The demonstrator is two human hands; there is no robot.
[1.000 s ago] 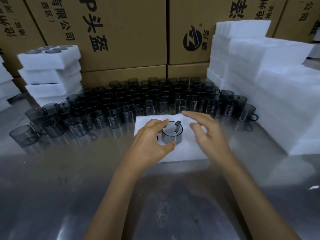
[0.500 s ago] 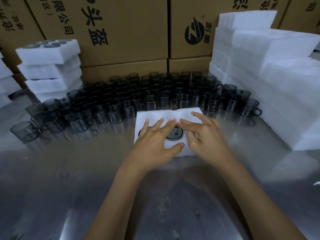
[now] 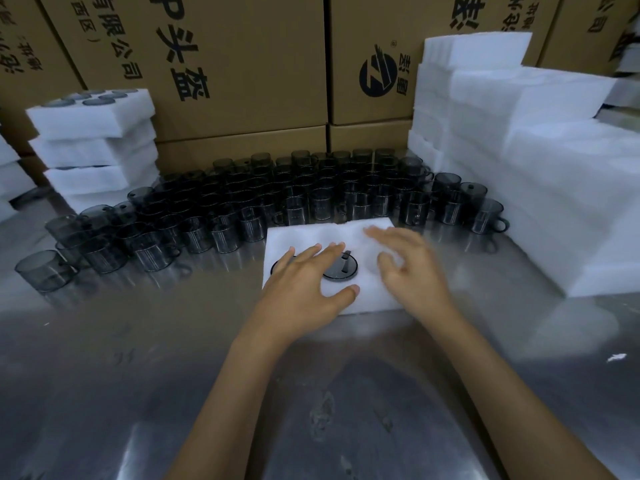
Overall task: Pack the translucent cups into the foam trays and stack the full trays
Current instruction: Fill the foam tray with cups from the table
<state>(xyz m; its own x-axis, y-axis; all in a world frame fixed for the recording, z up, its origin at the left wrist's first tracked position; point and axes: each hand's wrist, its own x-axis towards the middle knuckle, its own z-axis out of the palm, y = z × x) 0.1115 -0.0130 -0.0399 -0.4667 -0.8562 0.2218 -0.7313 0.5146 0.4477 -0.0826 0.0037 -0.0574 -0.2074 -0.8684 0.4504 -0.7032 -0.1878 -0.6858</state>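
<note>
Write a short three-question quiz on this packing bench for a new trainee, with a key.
1. True or false: the cup nearest the left hand sits sunk into the foam tray, only its round top showing.
2. Where do the loose cups wait? A) in rows behind the tray B) inside a cardboard box C) on the tall foam stack at the right
3. Fill in: the right hand holds ____.

Key
1. True
2. A
3. Nothing; its fingers are spread over the tray. The stack of packed trays stands at the far left.
</note>
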